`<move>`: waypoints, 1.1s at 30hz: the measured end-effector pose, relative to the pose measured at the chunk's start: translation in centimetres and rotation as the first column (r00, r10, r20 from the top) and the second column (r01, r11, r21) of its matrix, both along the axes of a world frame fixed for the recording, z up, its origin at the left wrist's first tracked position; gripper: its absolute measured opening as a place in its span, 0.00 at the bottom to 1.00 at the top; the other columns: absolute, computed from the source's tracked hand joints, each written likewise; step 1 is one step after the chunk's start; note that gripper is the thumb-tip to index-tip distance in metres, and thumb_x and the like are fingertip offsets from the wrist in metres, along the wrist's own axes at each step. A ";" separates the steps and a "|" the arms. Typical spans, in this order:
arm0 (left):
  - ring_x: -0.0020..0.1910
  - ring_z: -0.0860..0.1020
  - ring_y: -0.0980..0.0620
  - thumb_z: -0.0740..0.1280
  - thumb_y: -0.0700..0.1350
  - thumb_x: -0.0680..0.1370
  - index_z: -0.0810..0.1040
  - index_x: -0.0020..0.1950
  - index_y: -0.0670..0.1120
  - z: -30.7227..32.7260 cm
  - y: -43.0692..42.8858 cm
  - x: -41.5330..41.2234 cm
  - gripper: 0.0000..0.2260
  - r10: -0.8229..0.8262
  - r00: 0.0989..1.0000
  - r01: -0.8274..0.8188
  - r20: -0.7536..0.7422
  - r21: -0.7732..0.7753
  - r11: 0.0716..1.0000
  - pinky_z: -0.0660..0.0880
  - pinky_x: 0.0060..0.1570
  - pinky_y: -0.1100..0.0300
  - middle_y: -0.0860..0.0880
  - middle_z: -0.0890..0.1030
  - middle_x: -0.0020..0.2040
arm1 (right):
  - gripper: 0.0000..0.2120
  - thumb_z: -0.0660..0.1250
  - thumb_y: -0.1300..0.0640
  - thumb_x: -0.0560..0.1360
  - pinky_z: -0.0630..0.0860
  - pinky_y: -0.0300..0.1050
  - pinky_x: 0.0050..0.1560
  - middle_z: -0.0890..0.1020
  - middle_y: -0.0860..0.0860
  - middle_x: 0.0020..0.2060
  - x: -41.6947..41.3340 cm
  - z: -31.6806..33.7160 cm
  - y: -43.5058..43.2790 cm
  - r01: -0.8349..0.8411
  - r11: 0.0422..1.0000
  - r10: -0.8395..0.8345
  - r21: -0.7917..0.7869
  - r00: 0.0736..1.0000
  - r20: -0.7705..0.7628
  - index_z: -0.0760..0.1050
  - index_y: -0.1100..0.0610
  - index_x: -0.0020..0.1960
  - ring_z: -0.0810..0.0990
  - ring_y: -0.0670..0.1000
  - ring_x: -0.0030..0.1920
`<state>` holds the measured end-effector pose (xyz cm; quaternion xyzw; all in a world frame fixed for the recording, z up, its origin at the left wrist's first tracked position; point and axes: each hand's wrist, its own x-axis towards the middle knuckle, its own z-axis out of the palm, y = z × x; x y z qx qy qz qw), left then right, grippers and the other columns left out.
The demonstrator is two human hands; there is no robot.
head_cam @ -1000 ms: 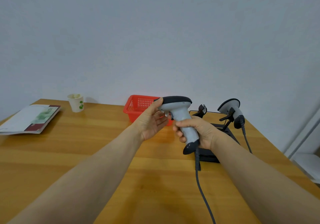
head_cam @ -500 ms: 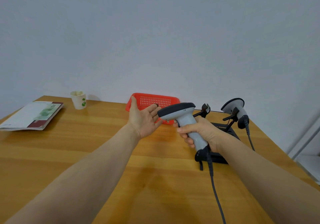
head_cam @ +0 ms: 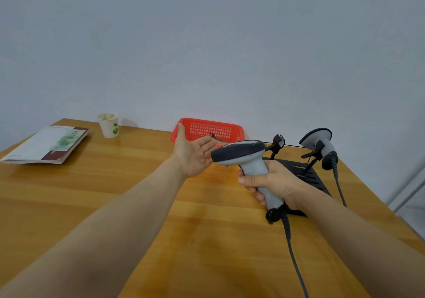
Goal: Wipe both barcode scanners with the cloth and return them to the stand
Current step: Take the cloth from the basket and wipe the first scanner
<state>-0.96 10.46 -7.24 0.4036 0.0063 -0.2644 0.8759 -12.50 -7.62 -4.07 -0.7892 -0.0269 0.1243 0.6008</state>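
My right hand grips the handle of a grey barcode scanner with a dark head, held above the table with its cable hanging down. My left hand is open, palm up, just left of the scanner's head and not touching it. A second grey scanner rests in the right cradle of the black stand. The stand's left cradle holds nothing. No cloth is visible.
A red plastic basket sits against the wall behind my left hand. A paper cup and a booklet lie at the far left of the wooden table. The scanner cables trail toward the near right edge.
My left hand has let go of the scanner's head and opened, moving left. My right hand has carried the scanner lower and to the right. The view has tilted.
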 end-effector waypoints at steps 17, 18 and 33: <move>0.72 0.66 0.42 0.43 0.75 0.72 0.63 0.75 0.41 0.3 -0.2 -0.1 0.46 -0.021 1.000 0.021 0.018 0.031 0.999 0.55 0.73 0.46 0.43 0.71 0.71 | 0.08 0.72 0.60 0.70 0.71 0.40 0.24 0.73 0.53 0.26 -0.3 0.4 -0.1 -0.026 1.000 0.027 -0.014 0.999 0.027 0.75 0.61 0.45 0.70 0.49 0.23; 0.72 0.66 0.42 0.43 0.75 0.72 0.63 0.75 0.41 0.3 -0.2 -0.1 0.46 -0.022 1.000 0.021 0.019 0.031 0.999 0.55 0.73 0.45 0.43 0.71 0.71 | 0.09 0.72 0.60 0.70 0.71 0.40 0.24 0.73 0.53 0.27 -0.3 0.4 0.0 -0.026 1.000 0.027 -0.011 0.999 0.026 0.75 0.61 0.46 0.70 0.49 0.23; 0.68 0.70 0.42 0.46 0.75 0.71 0.63 0.74 0.41 0.8 -0.3 -0.4 0.46 -0.020 1.000 0.020 0.003 -0.002 1.000 0.66 0.65 0.46 0.42 0.72 0.70 | 0.08 0.71 0.60 0.70 0.70 0.41 0.24 0.74 0.54 0.26 -1.0 0.6 -0.4 -0.029 1.000 0.029 0.006 0.999 0.017 0.73 0.60 0.38 0.70 0.49 0.22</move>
